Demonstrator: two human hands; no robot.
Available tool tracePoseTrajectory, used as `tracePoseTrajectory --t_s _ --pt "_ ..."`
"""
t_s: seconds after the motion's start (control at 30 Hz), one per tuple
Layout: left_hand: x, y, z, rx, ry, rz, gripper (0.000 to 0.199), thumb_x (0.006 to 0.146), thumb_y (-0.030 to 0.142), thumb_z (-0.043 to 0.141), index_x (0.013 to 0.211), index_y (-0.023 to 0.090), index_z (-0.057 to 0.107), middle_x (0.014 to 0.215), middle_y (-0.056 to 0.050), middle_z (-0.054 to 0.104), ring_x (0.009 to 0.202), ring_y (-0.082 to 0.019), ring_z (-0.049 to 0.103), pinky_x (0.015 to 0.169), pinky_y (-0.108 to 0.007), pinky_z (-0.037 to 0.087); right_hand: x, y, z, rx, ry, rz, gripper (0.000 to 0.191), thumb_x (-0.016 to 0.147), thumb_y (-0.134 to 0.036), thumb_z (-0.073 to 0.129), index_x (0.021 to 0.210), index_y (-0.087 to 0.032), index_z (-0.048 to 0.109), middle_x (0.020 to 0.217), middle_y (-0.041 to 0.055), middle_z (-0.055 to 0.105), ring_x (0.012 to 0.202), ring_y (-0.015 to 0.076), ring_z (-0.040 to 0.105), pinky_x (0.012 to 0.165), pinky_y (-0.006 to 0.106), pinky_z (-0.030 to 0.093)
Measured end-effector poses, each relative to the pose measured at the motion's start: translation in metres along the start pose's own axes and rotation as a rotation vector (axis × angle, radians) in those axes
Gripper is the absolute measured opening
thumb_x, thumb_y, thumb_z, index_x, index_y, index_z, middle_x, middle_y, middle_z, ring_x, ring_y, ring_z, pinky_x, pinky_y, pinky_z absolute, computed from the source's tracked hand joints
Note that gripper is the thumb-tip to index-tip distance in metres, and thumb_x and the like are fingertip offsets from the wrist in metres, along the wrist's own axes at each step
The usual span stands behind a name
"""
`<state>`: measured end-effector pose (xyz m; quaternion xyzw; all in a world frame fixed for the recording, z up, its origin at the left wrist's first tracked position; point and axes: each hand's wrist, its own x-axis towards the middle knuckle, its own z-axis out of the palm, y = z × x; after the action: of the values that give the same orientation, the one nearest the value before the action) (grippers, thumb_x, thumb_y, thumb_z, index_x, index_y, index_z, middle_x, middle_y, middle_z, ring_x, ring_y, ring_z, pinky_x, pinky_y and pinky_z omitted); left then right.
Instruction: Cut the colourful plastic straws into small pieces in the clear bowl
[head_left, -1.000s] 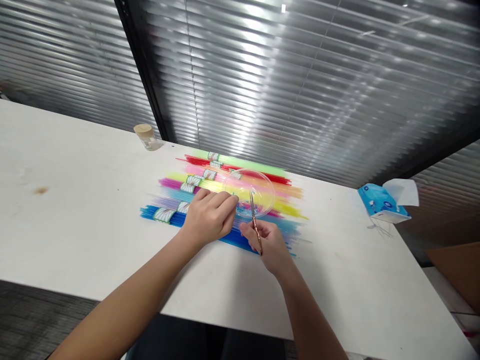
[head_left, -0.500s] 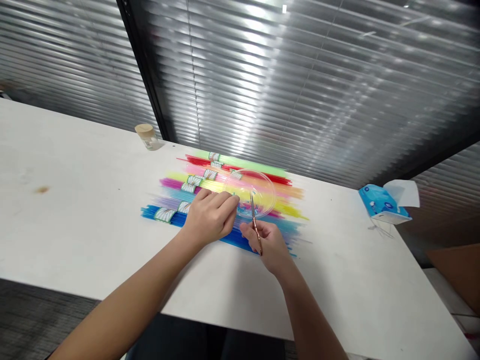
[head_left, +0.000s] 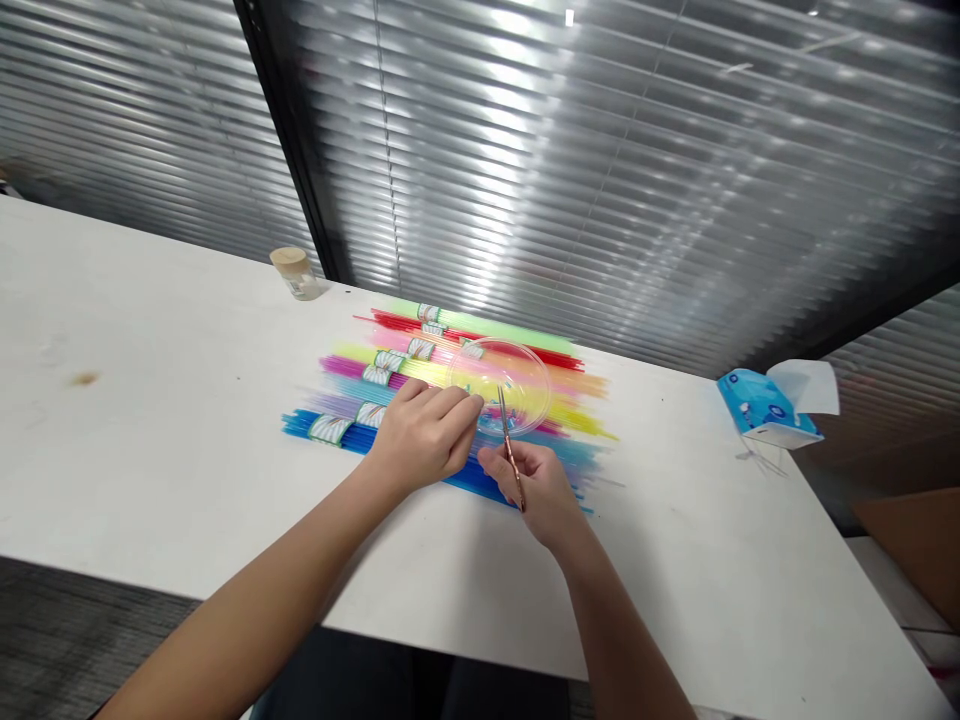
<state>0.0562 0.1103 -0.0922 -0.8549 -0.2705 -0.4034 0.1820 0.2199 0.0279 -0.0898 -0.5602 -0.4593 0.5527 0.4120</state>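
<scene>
My right hand [head_left: 541, 490] is closed on a pair of scissors [head_left: 511, 455] with coppery handles, the blades pointing away over a clear round dish [head_left: 529, 385]. Small blue and pink bits lie in the dish. Just left of the blades, my left hand [head_left: 429, 435] is closed with its thumb and finger pinched together; what they hold is too small to make out. Under the dish and hands lie bundles of thin coloured sticks, among them a dark blue bundle [head_left: 480, 480], a red bundle [head_left: 390, 320] and a yellow one [head_left: 581, 418], several with paper bands.
A small jar [head_left: 296, 275] with a tan lid stands at the back left of the white table [head_left: 187, 430]. To the right sits a blue and white packet [head_left: 772, 405] with thin strands beside it. Metal blinds rise behind the table.
My left hand has shifted slightly to the right, closer to the scissors. The scissor blades have tilted a little to the left.
</scene>
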Motion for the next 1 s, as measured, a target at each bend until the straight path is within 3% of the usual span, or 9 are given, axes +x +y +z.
tracePoseTrajectory --t_s 1.0 --pt "-0.0013 -0.0003 0.0014 -0.008 0.0 0.019 0.013 0.087 0.011 0.051 0.092 0.019 0.061 0.072 0.002 0.066 0.056 -0.012 0.049 0.06 -0.032 0.031 0.0011 0.0014 -0.0011 -0.021 0.01 -0.007 0.046 0.081 -0.059 0.071 0.067 -0.02 0.051 0.056 -0.0052 0.034 0.053 0.0105 0.026 0.049 0.026 0.019"
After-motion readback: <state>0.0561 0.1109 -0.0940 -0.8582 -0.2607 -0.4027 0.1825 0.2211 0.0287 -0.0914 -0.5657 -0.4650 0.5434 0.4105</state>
